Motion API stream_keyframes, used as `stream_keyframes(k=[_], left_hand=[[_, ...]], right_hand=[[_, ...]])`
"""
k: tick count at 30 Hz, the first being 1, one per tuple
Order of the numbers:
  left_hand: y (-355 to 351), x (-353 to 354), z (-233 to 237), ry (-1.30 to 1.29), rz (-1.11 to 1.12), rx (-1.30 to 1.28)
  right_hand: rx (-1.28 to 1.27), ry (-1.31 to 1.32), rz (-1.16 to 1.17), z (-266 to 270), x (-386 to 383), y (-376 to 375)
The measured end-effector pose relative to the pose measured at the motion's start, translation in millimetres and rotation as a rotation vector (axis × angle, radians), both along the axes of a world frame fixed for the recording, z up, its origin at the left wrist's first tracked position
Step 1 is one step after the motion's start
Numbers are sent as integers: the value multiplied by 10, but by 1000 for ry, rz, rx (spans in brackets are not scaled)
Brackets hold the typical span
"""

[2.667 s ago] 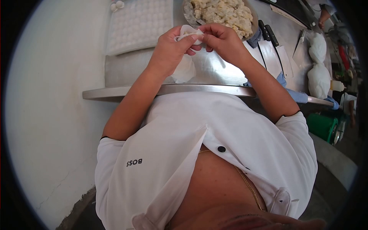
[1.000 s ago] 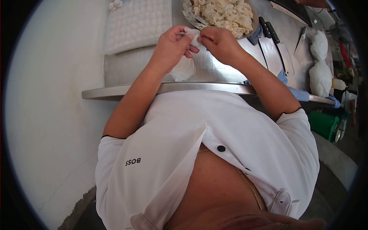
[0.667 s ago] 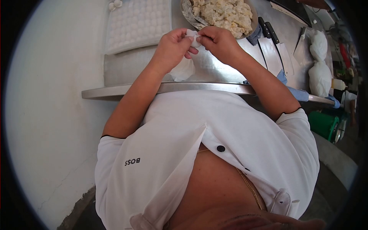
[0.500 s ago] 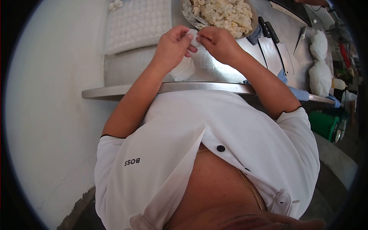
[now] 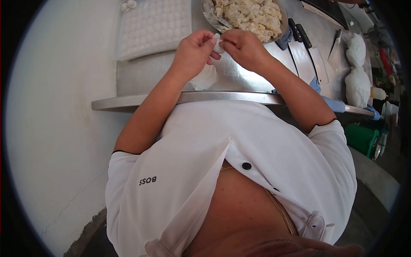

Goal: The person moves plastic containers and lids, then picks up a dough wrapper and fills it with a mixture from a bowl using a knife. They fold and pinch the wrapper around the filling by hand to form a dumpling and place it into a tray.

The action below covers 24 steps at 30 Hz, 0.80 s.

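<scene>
A small white dumpling (image 5: 218, 44) is held between my two hands, just in front of a metal bowl (image 5: 283, 26). My left hand (image 5: 195, 50) cradles its left side with thumb and fingers closed round it. At its right edge, the fingertips of my right hand (image 5: 244, 47) pinch the thin wrapper. Pale chunky filling (image 5: 250, 18) heaps up in the bowl, where a flat metal spatula (image 5: 212, 15) rests at the left. Below my left hand, a stack of white wrappers (image 5: 204, 78) lies on the steel table, partly hidden.
A tray (image 5: 155, 30) with rows of white dumplings sits at the back left, beside the wall. Two cleavers (image 5: 302, 60) with black handles lie at the right. Farther right are a thin knife (image 5: 335, 44) and white knotted bags (image 5: 357, 85). The steel table's front edge (image 5: 231, 97) runs before me.
My right fingers have shifted slightly at the dumpling's edge, and its top now looks more drawn to a point. Everything else stays in place.
</scene>
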<state>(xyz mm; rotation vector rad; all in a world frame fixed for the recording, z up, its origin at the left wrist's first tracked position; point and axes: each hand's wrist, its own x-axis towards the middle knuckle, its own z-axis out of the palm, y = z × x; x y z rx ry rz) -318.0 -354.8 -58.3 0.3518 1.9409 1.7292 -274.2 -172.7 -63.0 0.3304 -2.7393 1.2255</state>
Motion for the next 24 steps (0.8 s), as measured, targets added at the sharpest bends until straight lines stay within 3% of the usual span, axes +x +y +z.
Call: stream_keyframes(k=[5, 11, 19, 22, 24], left_hand=[[-11, 4, 19, 7, -14, 23], [9, 12, 13, -6, 11, 32], [-12, 20, 31, 31, -38, 15], [-19, -4, 45, -16, -21, 39], [-43, -23, 102, -327, 81, 230]], right_hand=[[-141, -57, -81, 74, 62, -69], [-29, -24, -18, 47, 18, -20], [-91, -73, -52, 18, 32, -5], [-142, -94, -72, 21, -14, 26], [-219, -139, -107, 27, -36, 34]])
